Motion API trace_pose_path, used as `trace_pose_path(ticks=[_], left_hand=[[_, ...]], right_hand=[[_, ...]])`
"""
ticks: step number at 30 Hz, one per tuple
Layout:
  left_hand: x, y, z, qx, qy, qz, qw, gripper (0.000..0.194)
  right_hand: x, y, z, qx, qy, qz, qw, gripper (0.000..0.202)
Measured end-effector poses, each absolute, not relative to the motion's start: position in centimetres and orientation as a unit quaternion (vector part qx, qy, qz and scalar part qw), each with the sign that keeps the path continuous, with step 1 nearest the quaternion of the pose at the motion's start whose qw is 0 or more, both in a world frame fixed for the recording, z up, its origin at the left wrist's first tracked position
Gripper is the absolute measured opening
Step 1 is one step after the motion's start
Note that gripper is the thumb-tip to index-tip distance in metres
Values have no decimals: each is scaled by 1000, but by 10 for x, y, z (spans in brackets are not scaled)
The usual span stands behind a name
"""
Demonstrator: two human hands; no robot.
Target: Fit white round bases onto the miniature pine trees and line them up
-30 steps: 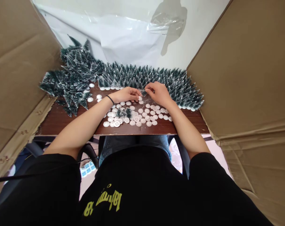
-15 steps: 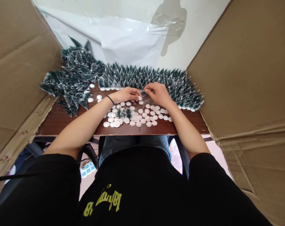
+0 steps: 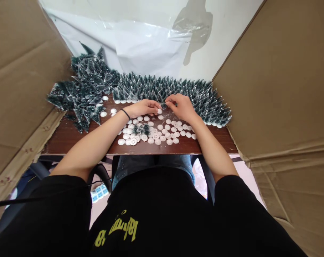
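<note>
My left hand (image 3: 145,107) is closed in a pinch on a small white round base (image 3: 159,111). Just to its right, my right hand (image 3: 181,107) pinches a miniature snowy pine tree (image 3: 164,105), whose dark green bristles show between the two hands. Tree and base meet or nearly meet; the fingers partly hide the join. Below the hands many white round bases (image 3: 158,141) lie scattered on the brown table (image 3: 78,144), with a few small loose trees (image 3: 140,129) resting on top of them.
Rows of upright mini trees on white bases (image 3: 162,85) fill the table's back edge. A heap of loose trees (image 3: 84,82) lies at the back left. Brown cardboard walls (image 3: 279,89) stand on both sides, and a white sheet (image 3: 145,43) covers the back.
Both hands hold nearly the same pose around the base and tree. The whole view has shifted very slightly.
</note>
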State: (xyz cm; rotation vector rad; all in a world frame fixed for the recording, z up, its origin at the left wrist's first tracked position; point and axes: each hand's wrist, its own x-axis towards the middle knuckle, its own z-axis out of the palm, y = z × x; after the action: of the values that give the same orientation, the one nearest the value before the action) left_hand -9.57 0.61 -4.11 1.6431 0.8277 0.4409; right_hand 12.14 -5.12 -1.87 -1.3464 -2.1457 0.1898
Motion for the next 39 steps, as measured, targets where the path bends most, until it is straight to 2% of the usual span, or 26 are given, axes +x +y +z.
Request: trace_pose_path(ticks=[12, 19, 29, 39], left_hand=[[-96, 7, -41, 674, 372, 202, 605, 25], [-95, 7, -41, 650, 384, 219, 618, 19], [-96, 10, -42, 611, 393, 236, 646, 21], [-93, 7, -39, 589, 417, 251, 645, 16]], right_hand=[[123, -51, -18, -497, -812, 76, 296, 18], [123, -52, -16, -490, -814, 80, 302, 14], [125, -52, -15, -483, -822, 74, 293, 17], [127, -51, -18, -461, -834, 63, 295, 15]])
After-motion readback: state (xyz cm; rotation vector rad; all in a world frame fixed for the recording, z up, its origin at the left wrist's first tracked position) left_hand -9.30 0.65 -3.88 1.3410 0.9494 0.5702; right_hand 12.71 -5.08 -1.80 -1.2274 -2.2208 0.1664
